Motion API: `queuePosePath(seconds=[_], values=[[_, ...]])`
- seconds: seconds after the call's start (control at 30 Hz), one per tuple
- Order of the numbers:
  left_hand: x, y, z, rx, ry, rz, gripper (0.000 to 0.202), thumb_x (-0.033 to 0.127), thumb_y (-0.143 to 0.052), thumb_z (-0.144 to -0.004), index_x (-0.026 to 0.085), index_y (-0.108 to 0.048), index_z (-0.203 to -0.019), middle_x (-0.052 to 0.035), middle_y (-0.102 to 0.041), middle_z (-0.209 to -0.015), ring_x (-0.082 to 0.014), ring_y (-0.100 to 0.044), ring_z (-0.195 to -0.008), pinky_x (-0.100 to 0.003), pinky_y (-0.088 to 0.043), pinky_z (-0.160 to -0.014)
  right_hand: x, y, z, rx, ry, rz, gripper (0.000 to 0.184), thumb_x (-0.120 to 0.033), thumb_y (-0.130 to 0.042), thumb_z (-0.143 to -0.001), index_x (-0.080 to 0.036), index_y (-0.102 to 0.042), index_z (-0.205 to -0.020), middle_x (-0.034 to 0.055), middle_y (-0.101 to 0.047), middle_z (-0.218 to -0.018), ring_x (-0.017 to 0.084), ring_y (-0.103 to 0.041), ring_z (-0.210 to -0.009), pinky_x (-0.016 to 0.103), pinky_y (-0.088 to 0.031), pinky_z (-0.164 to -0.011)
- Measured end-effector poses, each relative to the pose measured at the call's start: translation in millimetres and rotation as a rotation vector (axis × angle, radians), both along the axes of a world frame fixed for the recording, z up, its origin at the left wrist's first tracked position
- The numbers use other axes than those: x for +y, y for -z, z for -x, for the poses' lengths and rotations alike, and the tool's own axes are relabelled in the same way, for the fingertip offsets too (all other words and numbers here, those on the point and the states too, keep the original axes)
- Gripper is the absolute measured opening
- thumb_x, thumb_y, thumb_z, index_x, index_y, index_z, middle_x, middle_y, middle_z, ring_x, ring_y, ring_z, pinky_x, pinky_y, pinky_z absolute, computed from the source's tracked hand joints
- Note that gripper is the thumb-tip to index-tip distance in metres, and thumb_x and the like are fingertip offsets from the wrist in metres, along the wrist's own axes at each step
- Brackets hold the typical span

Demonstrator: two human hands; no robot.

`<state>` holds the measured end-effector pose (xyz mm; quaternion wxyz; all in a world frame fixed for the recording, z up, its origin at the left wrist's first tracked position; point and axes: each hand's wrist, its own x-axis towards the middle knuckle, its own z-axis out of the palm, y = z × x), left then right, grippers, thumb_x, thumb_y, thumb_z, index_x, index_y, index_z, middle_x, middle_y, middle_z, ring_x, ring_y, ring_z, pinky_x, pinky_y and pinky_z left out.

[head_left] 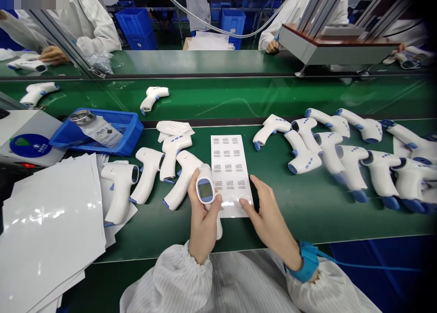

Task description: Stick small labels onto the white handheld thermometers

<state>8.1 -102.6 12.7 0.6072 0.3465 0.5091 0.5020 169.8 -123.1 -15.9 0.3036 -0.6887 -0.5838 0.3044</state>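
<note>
My left hand point(202, 222) is wrapped round a white thermometer gun point(206, 190), held upright with its blue-rimmed screen facing me. My right hand point(268, 219) rests on the lower right corner of a white label sheet point(229, 167) lying on the green table point(307, 212); its fingers are stretched out, the fingertips touching the sheet's bottom edge. A blue wrist strap point(307, 258) with a blue cord sits on my right wrist.
Several thermometer guns lie to the left point(146, 174) and in a row to the right point(341, 153). A stack of white sheets point(51, 222) lies at the near left, a blue tray point(102, 133) behind it. Beyond the conveyor belt point(239, 96), people in white coats work.
</note>
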Motion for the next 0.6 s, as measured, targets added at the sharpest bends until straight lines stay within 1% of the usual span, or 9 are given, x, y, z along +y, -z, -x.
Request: queuePosePath(seconds=[0.07, 0.1, 0.13, 0.2, 0.27, 0.33, 0.4, 0.5, 0.6], values=[[1.6, -3.3, 1.2, 0.004, 0.021, -0.009, 0.074, 0.035, -0.065, -0.090, 0.046, -0.023, -0.150, -0.0031, -0.048, -0.148, -0.0258, -0.052, -0.133, -0.038, -0.049, -0.105, 5.3, 1.2, -13.7, -0.019, 0.021, -0.082, 0.040, -0.045, -0.054, -0.095, -0.026, -0.054, -0.130, 0.0110, -0.052, -0.141, 0.031, -0.047, -0.132, 0.052, -0.047, -0.104], [2.8, -4.0, 0.9, -0.007, 0.050, -0.013, 0.073, 0.034, -0.065, -0.090, 0.046, -0.024, -0.150, -0.0035, -0.049, -0.147, -0.0254, -0.054, -0.131, -0.039, -0.049, -0.106, 7.7, 1.7, -19.8, -0.024, 0.004, -0.104, 0.029, -0.042, -0.057, -0.093, -0.026, -0.062, -0.117, 0.0097, -0.057, -0.133, 0.030, -0.053, -0.125, 0.050, -0.050, -0.099], [4.1, -3.7, -0.2, -0.026, 0.088, -0.016, 0.070, 0.033, -0.064, -0.091, 0.045, -0.026, -0.149, -0.0036, -0.050, -0.147, -0.0249, -0.056, -0.129, -0.039, -0.048, -0.107, 9.6, 2.3, -24.6, -0.027, -0.029, -0.111, 0.020, -0.039, -0.060, -0.092, -0.026, -0.066, -0.106, 0.0083, -0.061, -0.126, 0.029, -0.057, -0.118, 0.049, -0.052, -0.094], [6.2, -0.2, -4.4, -0.065, 0.164, -0.012, 0.065, 0.032, -0.062, -0.093, 0.044, -0.030, -0.147, -0.0032, -0.046, -0.150, -0.0242, -0.056, -0.129, -0.039, -0.048, -0.107, 11.7, 3.3, -29.7, -0.041, -0.100, -0.108, 0.010, -0.033, -0.064, -0.090, -0.026, -0.070, -0.095, 0.0062, -0.066, -0.115, 0.028, -0.060, -0.109, 0.047, -0.053, -0.088], [7.4, 5.9, -9.9, -0.084, 0.210, -0.012, 0.063, 0.030, -0.061, -0.093, 0.044, -0.031, -0.147, -0.0026, -0.040, -0.155, -0.0241, -0.055, -0.131, -0.037, -0.049, -0.106, 11.4, 4.1, -29.6, -0.068, -0.127, -0.123, 0.007, -0.029, -0.066, -0.089, -0.026, -0.072, -0.092, 0.0053, -0.069, -0.110, 0.028, -0.060, -0.104, 0.048, -0.051, -0.086], [7.9, 11.7, -14.2, -0.073, 0.220, -0.032, 0.062, 0.029, -0.060, -0.094, 0.043, -0.030, -0.147, -0.0027, -0.037, -0.157, -0.0239, -0.053, -0.133, -0.037, -0.047, -0.108, 10.2, 4.6, -27.1, -0.073, -0.127, -0.144, 0.008, -0.027, -0.065, -0.090, -0.026, -0.073, -0.091, 0.0050, -0.071, -0.107, 0.028, -0.060, -0.100, 0.049, -0.049, -0.086], [7.9, 15.4, -16.3, -0.060, 0.224, -0.055, 0.061, 0.029, -0.058, -0.095, 0.043, -0.030, -0.147, -0.0026, -0.039, -0.156, -0.0231, -0.052, -0.134, -0.036, -0.046, -0.109, 10.1, 4.7, -24.8, -0.049, -0.128, -0.144, 0.010, -0.025, -0.064, -0.091, -0.025, -0.074, -0.089, 0.0049, -0.071, -0.106, 0.027, -0.060, -0.099, 0.049, -0.048, -0.086], [7.8, 17.0, -16.5, -0.049, 0.238, -0.068, 0.060, 0.029, -0.056, -0.096, 0.044, -0.029, -0.147, -0.0018, -0.041, -0.155, -0.0219, -0.050, -0.135, -0.036, -0.045, -0.109, 14.4, 4.3, -23.5, -0.003, -0.132, -0.109, 0.010, -0.025, -0.064, -0.090, -0.025, -0.073, -0.087, 0.0045, -0.071, -0.104, 0.026, -0.059, -0.099, 0.048, -0.048, -0.087], [7.9, 17.4, -16.1, -0.036, 0.239, -0.073, 0.061, 0.029, -0.057, -0.096, 0.045, -0.028, -0.148, -0.0010, -0.037, -0.157, -0.0224, -0.047, -0.138, -0.037, -0.046, -0.109, 22.3, 2.3, -23.1, -0.034, -0.147, -0.081, 0.007, -0.023, -0.066, -0.088, -0.025, -0.071, -0.083, 0.0043, -0.070, -0.099, 0.026, -0.059, -0.097, 0.047, -0.048, -0.085]])
